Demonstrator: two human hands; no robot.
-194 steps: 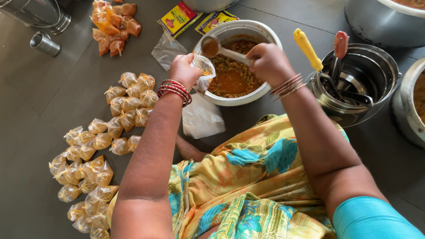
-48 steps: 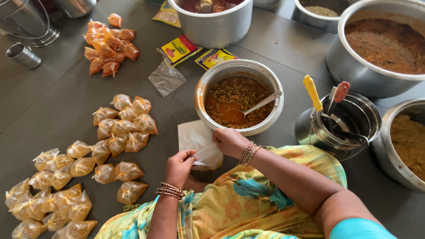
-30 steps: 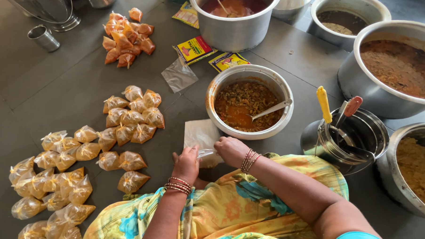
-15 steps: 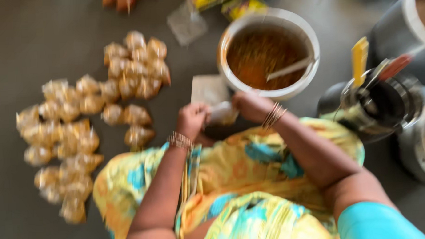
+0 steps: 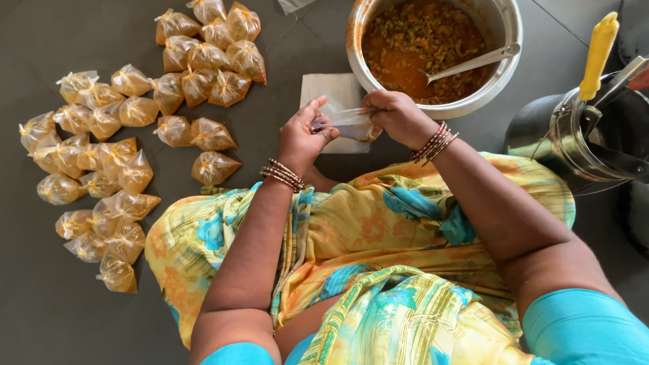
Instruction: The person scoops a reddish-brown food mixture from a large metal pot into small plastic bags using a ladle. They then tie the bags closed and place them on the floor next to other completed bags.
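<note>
Nearest the camera lies the person's lap, draped in yellow cloth with blue and orange flowers [image 5: 385, 274], and both forearms reach up from it toward twelve o'clock. The left hand [image 5: 301, 136], bangles at its wrist, has thumb and fingers pinched together on the left end of a small clear plastic pouch [image 5: 347, 123]. The right hand [image 5: 398, 116], also bangled, closes its fingers on the pouch's right end, so the pouch is stretched flat between the two hands. Both grips are tight on the film, with no gap showing between fingertips and plastic. The pouch hangs just above a stack of flat clear bags [image 5: 336, 96] lying on the dark floor [image 5: 26, 301], and whether it has anything inside cannot be told.

At about one o'clock from the hands, just beyond the right hand, stands a steel bowl [image 5: 506, 25] of orange-brown curry, with a metal spoon [image 5: 471, 61] leaning in it, handle toward three o'clock. At three o'clock, well apart from the hands, a steel canister [image 5: 596, 148] holds a yellow-handled utensil [image 5: 597, 54].

From nine to eleven o'clock the floor carries many filled, knotted curry packets [image 5: 121, 132], the closest of them near the left wrist, the farthest cluster up at eleven o'clock beside the bowl.
</note>
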